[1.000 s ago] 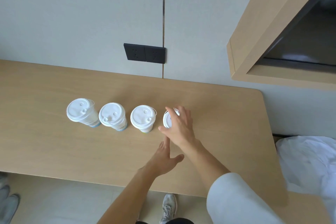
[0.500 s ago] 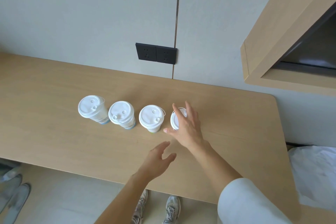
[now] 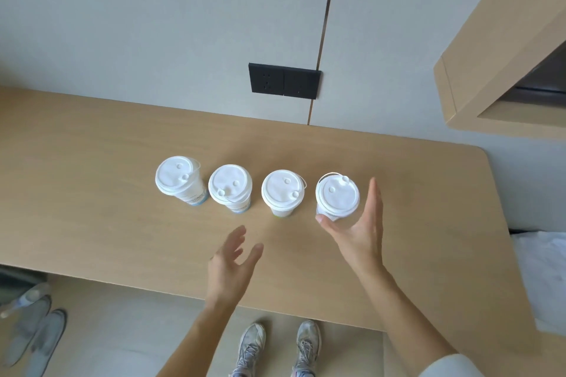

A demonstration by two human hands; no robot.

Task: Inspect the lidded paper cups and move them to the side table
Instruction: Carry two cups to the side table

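Several white-lidded paper cups stand upright in a row on the wooden table (image 3: 92, 193). The rightmost cup (image 3: 337, 196) has my right hand (image 3: 358, 229) beside it, palm turned toward it. The thumb tip touches the cup's lower front, and the fingers stand spread, apart from its right side. To its left stand the third cup (image 3: 283, 191), the second cup (image 3: 230, 187) and the leftmost cup (image 3: 178, 177), all untouched. My left hand (image 3: 232, 260) hovers open over the table in front of the row, holding nothing.
A black socket panel (image 3: 284, 80) sits on the wall behind the table. A wooden cabinet (image 3: 490, 70) juts out at the upper right. White fabric (image 3: 542, 269) lies past the table's right end. Slippers (image 3: 33, 337) and my shoes (image 3: 277, 346) are on the floor.
My right hand came off the rightmost cup's lid and opened beside it, so the lid now shows fully. My left hand lifted and spread its fingers. The view shifted left.
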